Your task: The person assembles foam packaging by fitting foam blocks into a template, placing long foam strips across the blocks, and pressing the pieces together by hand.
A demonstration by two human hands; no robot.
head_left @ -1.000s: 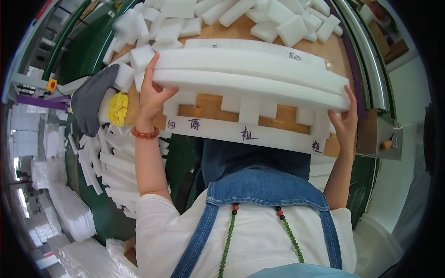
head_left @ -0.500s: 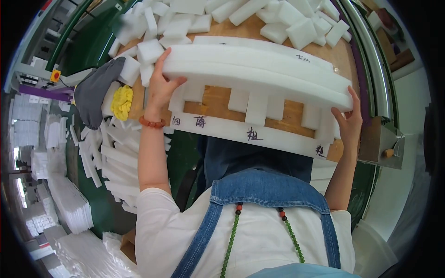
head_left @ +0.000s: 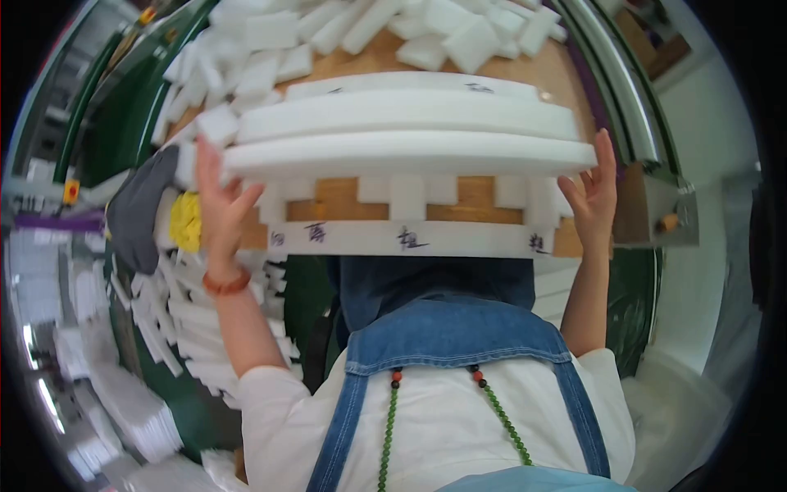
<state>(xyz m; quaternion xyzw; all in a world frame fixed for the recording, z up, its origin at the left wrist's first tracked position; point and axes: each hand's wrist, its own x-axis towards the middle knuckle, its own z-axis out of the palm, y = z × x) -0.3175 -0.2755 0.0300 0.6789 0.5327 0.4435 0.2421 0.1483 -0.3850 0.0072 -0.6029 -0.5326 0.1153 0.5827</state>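
Note:
A long white foam bar [head_left: 410,154] lies across the near side of a foam assembly. Behind it is another long bar [head_left: 410,117], then a strip with handwriting [head_left: 410,84]. Short blocks [head_left: 407,197] join them to a front strip marked with dark characters [head_left: 344,238]. My left hand [head_left: 223,209], blurred, is beside the front bar's left end, fingers spread and thumb below the bar. At the right end, my right hand [head_left: 592,193] has its fingers apart; whether it touches the bar is unclear.
White foam pieces [head_left: 270,33] are heaped on the wooden table [head_left: 344,66]. At the left lie a grey cloth [head_left: 143,209] and a yellow bundle [head_left: 185,221]. More foam strips [head_left: 193,320] are piled lower left. A metal roller [head_left: 611,74] runs along the right.
Both hands have loosened from the bar ends, the left one moving outward. The front bar now sits nearer me, more distinct from the one behind. The whole view has shifted and turned.

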